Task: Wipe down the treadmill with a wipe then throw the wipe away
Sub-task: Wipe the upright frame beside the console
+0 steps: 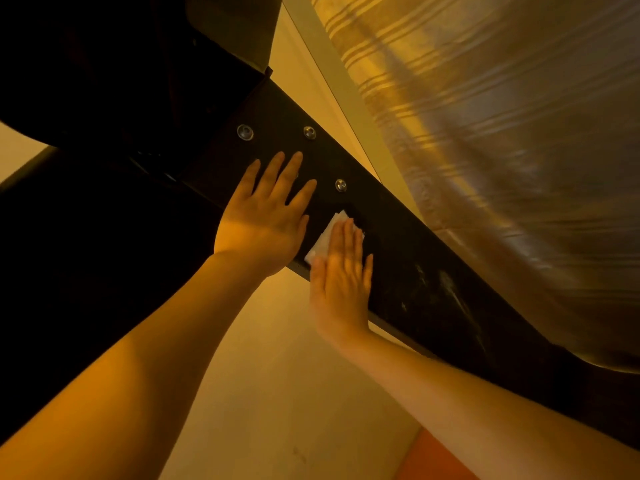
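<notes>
Wipe (pixel 327 239) lies under flat right hand (pixel 341 278) on treadmill frame (pixel 415 265)

Warm amber light fills the room. A pale floor (pixel 277 393) spreads below, with an orange patch (pixel 429 459) at its lower edge. A striped, sheer curtain (pixel 502 133) hangs at upper right.

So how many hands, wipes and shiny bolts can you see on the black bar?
Hands: 2, the left hand and the right hand
White wipes: 1
Shiny bolts: 3
Total: 6
</notes>
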The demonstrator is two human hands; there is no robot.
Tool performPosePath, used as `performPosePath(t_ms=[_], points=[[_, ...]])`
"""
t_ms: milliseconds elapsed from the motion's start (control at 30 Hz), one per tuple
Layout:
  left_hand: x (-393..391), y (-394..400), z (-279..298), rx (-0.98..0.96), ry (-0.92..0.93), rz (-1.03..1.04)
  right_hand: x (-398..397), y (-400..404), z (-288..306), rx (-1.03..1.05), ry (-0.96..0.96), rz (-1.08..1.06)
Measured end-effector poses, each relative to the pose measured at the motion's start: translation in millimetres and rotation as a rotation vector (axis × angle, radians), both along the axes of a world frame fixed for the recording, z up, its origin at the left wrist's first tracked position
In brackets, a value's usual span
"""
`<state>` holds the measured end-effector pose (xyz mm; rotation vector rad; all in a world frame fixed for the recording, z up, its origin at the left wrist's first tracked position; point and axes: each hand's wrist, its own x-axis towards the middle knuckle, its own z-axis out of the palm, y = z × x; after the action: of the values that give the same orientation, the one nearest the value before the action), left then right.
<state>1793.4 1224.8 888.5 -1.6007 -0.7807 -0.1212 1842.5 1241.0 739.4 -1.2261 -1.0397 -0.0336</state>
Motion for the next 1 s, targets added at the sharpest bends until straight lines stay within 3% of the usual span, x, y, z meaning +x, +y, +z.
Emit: performPosePath(t_ms=[167,367,667,900,1000], points=[[1.1,0.0,-0.6,0.008,0.005,0.007,40.7,14.5,22.8,-0.165,0.041,-0.022],[1.2,-2.3,1.2,-0.013,0.006,0.015,9.4,-3.8,-3.0,0.035,-0.119,0.017],[1.4,0.0,0.1,-0.002,0.0,0.007,61.9,25.3,48.6,-0.178,0.08,-0.051],[1.3,0.3,0.8,-0.012,0.009,-0.007,44.3,6.1,14.2,-0.052,-0.166,-0.017],[2.1,0.4,0.4,-0.014,0.002,0.006,42.8,6.3,6.3,-0.02,-0.188,0.021]])
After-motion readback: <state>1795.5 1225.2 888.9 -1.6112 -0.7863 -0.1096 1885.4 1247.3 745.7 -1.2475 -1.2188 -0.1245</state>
